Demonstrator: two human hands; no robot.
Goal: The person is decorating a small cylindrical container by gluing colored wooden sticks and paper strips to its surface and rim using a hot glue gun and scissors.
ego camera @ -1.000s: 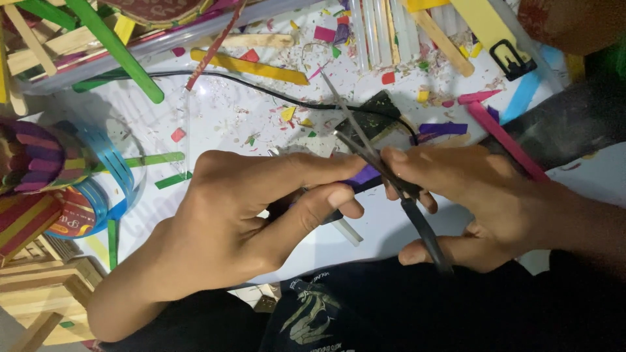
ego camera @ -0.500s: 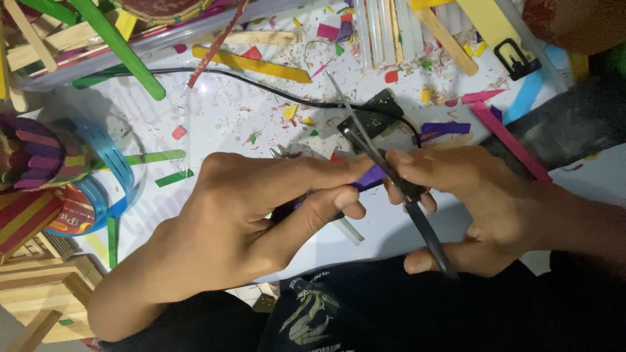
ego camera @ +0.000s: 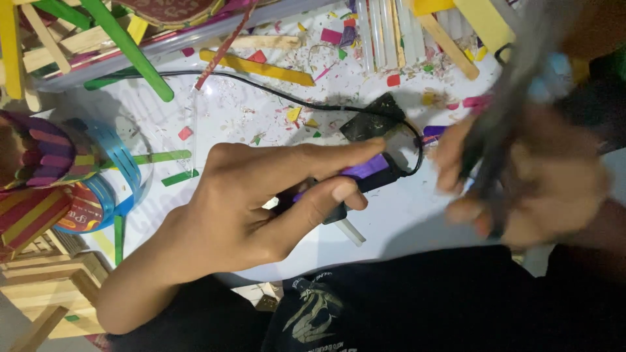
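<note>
My left hand [ego camera: 254, 199] pinches a short purple craft stick [ego camera: 366, 167] between thumb and forefinger, low over the white work surface [ego camera: 235, 117]. Under the stick lies a black tool [ego camera: 373, 117] with a black cord [ego camera: 261, 88]; a pale glue stick [ego camera: 351, 231] pokes out below my fingers. To the right, my right hand [ego camera: 541, 182] is blurred by motion. It grips black scissors [ego camera: 499, 124], held apart from the purple stick; I cannot tell whether the blades are open.
Coloured craft sticks and paper scraps litter the surface: a green stick [ego camera: 127, 49], a yellow stick [ego camera: 257, 66], clear glue sticks [ego camera: 385, 32]. A striped stick-built holder [ego camera: 45, 156], a tape roll [ego camera: 91, 208] and a bare wooden frame [ego camera: 39, 293] stand at left.
My right hand has pulled the scissors away to the right, off the purple stick. My left hand keeps the stick in about the same place.
</note>
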